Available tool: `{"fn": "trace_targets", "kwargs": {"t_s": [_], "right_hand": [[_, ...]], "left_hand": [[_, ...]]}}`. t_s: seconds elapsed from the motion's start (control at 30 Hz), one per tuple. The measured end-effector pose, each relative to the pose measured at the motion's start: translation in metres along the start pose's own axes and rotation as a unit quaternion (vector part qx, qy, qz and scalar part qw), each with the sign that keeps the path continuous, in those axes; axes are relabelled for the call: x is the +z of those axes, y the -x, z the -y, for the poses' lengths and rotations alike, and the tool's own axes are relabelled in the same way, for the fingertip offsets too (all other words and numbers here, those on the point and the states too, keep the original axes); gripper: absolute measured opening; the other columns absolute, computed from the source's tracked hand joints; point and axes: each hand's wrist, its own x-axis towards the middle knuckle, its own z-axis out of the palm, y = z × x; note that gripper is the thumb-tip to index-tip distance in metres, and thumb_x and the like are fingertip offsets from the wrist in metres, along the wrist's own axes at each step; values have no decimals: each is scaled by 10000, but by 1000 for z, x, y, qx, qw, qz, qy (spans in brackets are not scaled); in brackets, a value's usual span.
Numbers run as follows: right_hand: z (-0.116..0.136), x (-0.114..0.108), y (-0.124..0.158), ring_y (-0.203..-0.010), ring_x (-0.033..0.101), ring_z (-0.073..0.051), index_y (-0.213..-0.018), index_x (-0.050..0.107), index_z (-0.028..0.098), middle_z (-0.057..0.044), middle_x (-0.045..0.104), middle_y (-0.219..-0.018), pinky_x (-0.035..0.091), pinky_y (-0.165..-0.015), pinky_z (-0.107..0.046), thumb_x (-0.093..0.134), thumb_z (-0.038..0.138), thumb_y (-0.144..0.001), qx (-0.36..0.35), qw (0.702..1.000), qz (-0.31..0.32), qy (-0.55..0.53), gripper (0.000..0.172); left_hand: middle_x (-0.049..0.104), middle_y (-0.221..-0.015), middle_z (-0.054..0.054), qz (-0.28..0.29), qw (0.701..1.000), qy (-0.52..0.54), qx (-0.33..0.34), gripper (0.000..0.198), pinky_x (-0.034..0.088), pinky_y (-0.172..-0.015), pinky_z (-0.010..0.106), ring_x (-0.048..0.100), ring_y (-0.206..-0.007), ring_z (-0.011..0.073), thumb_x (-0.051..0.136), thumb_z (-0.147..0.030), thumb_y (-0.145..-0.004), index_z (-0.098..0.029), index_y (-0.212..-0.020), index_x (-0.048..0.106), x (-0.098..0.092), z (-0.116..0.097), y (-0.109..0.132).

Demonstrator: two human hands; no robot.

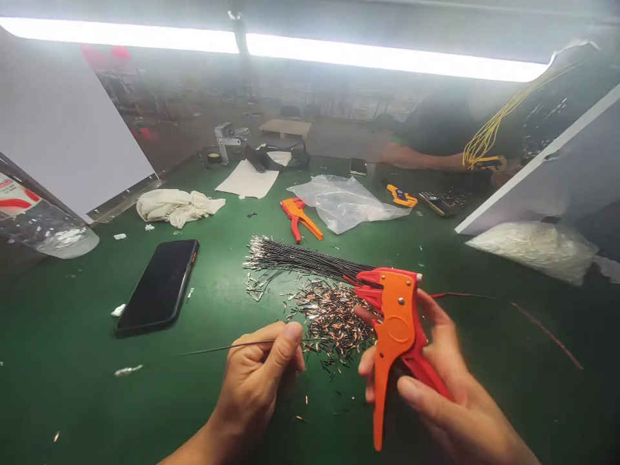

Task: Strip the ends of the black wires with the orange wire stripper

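Between the thumb and fingers of my left hand (pixel 261 368) is a thin black wire (pixel 208 351), whose far end at the left carries a whitish metal terminal (pixel 128 371). My right hand (pixel 443 374) is wrapped round an orange and red wire stripper (pixel 398 323), its red jaws pointing left. Under and behind the tool lies a bundle of black wires (pixel 310 257) with terminals at the left end. A heap of short wire scraps (pixel 334 316) sits on the green table (pixel 72 413) between my hands. One reddish wire (pixel 547 330) stretches out to the right behind my right hand.
A black phone (pixel 159 284) and white cloth (pixel 179 205) lie left. Farther back are another stripper (pixel 300 218), a clear plastic bag (pixel 349 201) and a yellow tool (pixel 402 196). Across the table a person's arm (pixel 426 157) reaches toward yellow wires (pixel 489 135). A filled bag (pixel 537 248) rests right.
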Motion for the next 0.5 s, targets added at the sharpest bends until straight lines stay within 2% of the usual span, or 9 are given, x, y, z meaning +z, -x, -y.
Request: {"fn": "trace_targets", "kwargs": {"t_s": [0.03, 0.1, 0.17, 0.23, 0.27, 0.33, 0.37, 0.43, 0.5], "right_hand": [[2, -2, -3, -792, 693, -230, -1476, 247, 380, -35, 723, -995, 540, -791, -420, 733, 384, -841, 30, 999, 5, -31, 800], [4, -4, -8, -808, 691, -218, -1369, 502, 214, -85, 737, -1009, 545, -781, -370, 710, 306, -847, 76, 992, 19, -94, 570], [4, -3, -11, -879, 699, -215, -1252, 628, 159, -140, 742, -1142, 564, -786, -358, 660, 237, -868, 103, 983, 29, -152, 393], [1, 0, -10, -974, 712, -234, -1209, 653, 184, -156, 693, -1310, 580, -825, -403, 633, 204, -881, 116, 973, 38, -196, 329], [-1, 2, -10, -1004, 717, -248, -1191, 654, 194, -153, 683, -1333, 578, -855, -441, 624, 209, -890, 124, 968, 49, -214, 303], [-9, 6, -8, -973, 739, -263, -1168, 635, 208, -138, 750, -1200, 565, -869, -495, 610, 261, -904, 145, 954, 91, -248, 270], [-13, 7, -8, -922, 751, -252, -1145, 625, 212, -118, 778, -1098, 570, -833, -471, 614, 285, -900, 155, 946, 112, -260, 256], [-21, 9, -7, -804, 757, -201, -1134, 599, 205, -78, 788, -920, 561, -743, -351, 665, 308, -864, 170, 940, 142, -259, 296], [-25, 11, -5, -736, 746, -164, -1168, 585, 178, -63, 779, -849, 522, -688, -263, 753, 319, -810, 172, 950, 147, -215, 420]], "left_hand": [[434, -541, -14, -7, 1000, -5, 11, 539, 302, -409, 230, 400, -479, 103, 535, -532, -948, -170, -549, 572, -1, -1, 1], [445, -538, -13, -22, 999, -11, 20, 531, 319, -425, 233, 406, -483, 105, 544, -529, -945, -173, -554, 580, -1, -5, 1], [444, -511, -16, -39, 999, -5, 21, 525, 312, -418, 233, 404, -468, 105, 551, -526, -943, -177, -551, 581, -1, -9, 0], [432, -480, -23, -56, 998, 7, 24, 526, 289, -400, 233, 392, -440, 101, 559, -525, -939, -180, -543, 576, -2, -13, -1], [426, -470, -26, -67, 997, 13, 29, 526, 279, -394, 233, 386, -429, 98, 564, -525, -936, -181, -538, 572, -2, -14, -2], [419, -459, -31, -80, 996, 18, 36, 528, 276, -395, 233, 375, -417, 92, 574, -524, -932, -181, -530, 564, -3, -16, -3], [413, -458, -34, -86, 995, 20, 37, 530, 272, -394, 232, 371, -413, 89, 577, -524, -930, -181, -528, 560, -4, -16, -3], [393, -458, -40, -92, 995, 25, 35, 532, 261, -387, 230, 362, -409, 86, 583, -527, -926, -182, -522, 545, -4, -16, -3], [372, -464, -44, -94, 995, 27, 33, 537, 245, -379, 229, 347, -410, 85, 582, -530, -925, -185, -517, 527, -5, -16, -3]]}}
